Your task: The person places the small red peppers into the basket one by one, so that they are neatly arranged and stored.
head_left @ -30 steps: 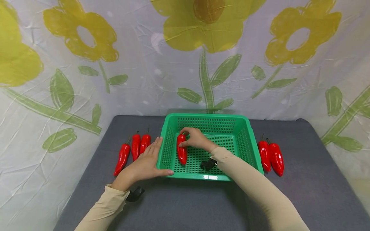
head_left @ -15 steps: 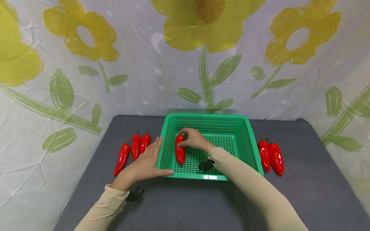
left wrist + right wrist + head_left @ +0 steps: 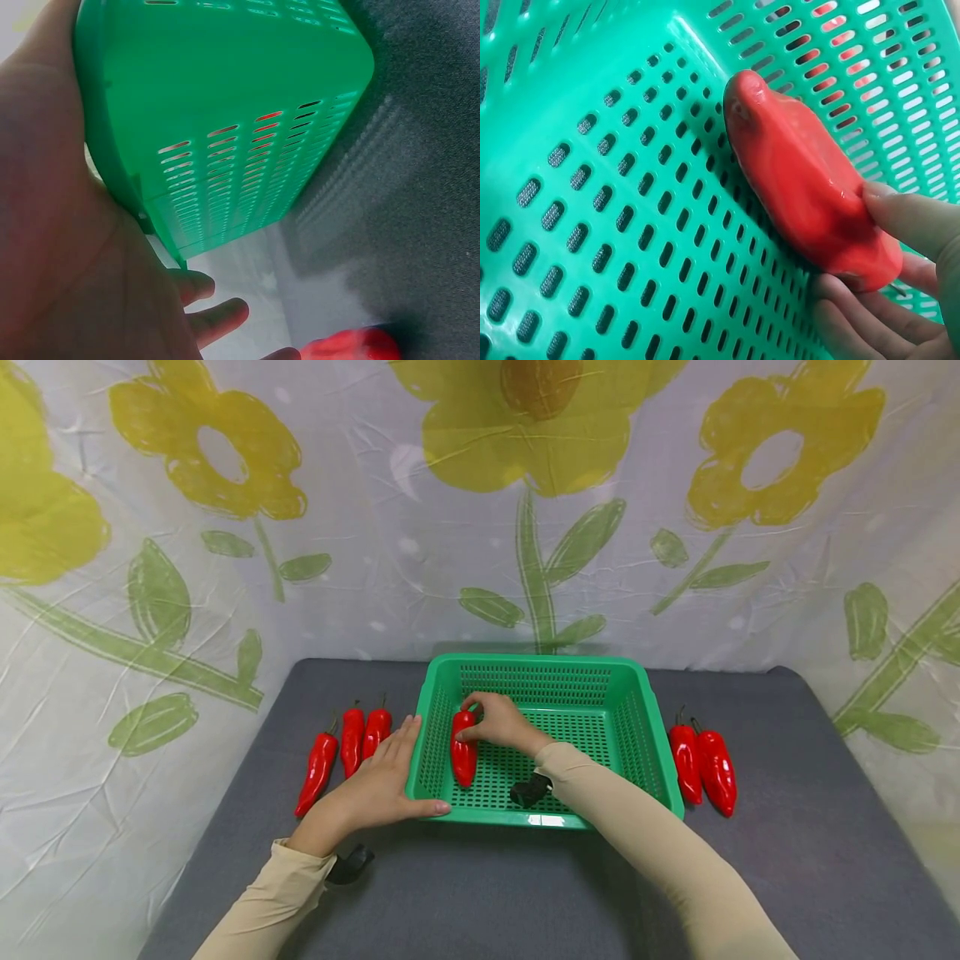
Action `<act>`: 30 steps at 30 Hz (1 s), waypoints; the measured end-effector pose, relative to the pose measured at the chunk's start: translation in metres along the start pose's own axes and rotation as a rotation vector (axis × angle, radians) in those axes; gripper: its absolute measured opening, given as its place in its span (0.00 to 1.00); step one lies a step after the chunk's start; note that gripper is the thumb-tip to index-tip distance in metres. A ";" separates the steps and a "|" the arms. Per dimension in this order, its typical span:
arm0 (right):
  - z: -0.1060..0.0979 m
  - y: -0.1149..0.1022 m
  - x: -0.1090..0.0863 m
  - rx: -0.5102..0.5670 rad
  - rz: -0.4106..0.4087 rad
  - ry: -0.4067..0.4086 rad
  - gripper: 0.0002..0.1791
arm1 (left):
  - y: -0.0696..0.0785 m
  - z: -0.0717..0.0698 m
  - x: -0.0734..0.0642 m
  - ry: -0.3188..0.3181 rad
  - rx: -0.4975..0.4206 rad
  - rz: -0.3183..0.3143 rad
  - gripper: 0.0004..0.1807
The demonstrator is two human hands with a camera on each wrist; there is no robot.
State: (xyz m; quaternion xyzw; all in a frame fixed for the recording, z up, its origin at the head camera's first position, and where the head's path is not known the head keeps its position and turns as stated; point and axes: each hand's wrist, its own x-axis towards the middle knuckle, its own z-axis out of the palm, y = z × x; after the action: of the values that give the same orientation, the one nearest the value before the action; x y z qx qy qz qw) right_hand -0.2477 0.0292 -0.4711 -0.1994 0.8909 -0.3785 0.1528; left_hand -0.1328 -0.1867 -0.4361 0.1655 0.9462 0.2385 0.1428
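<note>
A green plastic basket [image 3: 532,817] with slotted walls stands at the table's middle. Inside it, near the left wall, my right hand [image 3: 501,723] pinches a red chili pepper [image 3: 463,762] at its stem end, between thumb and fingers. In the right wrist view the pepper [image 3: 802,187] lies close over the perforated basket floor, its blunt tip pointing away from the hand. My left hand [image 3: 375,789] rests on the basket's left rim at the near corner, fingers straight. The left wrist view shows that palm [image 3: 75,225] against the outer wall [image 3: 225,90].
Several red peppers lie left of the basket, among them a leftmost pepper [image 3: 317,774] and a middle one [image 3: 352,742]; the left hand partly covers one [image 3: 377,731]. Two more peppers [image 3: 717,772] lie on the right. A flower-printed cloth [image 3: 360,568] hangs behind the grey table [image 3: 480,893].
My right hand has shifted slightly left with the pepper, bringing it nearer the basket's left wall. The left hand has stayed on the rim.
</note>
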 end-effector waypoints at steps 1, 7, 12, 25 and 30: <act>0.000 0.000 0.000 -0.002 0.000 0.001 0.28 | 0.000 0.000 0.000 -0.001 -0.001 0.000 0.71; 0.002 0.000 0.001 0.015 0.004 -0.007 0.27 | 0.001 -0.001 -0.001 -0.012 0.000 -0.007 0.71; 0.003 -0.001 0.001 0.031 0.003 -0.017 0.28 | 0.001 -0.002 -0.001 -0.009 0.002 -0.004 0.71; 0.004 -0.003 0.001 0.012 -0.001 -0.018 0.28 | 0.001 -0.002 -0.002 -0.009 0.002 -0.002 0.71; 0.005 -0.002 0.003 0.001 0.004 -0.015 0.29 | 0.000 -0.001 -0.001 -0.004 0.004 0.001 0.71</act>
State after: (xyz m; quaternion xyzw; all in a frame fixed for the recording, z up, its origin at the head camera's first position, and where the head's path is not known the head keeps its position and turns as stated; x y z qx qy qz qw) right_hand -0.2474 0.0236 -0.4735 -0.2001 0.8899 -0.3772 0.1602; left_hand -0.1320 -0.1877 -0.4347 0.1669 0.9463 0.2365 0.1442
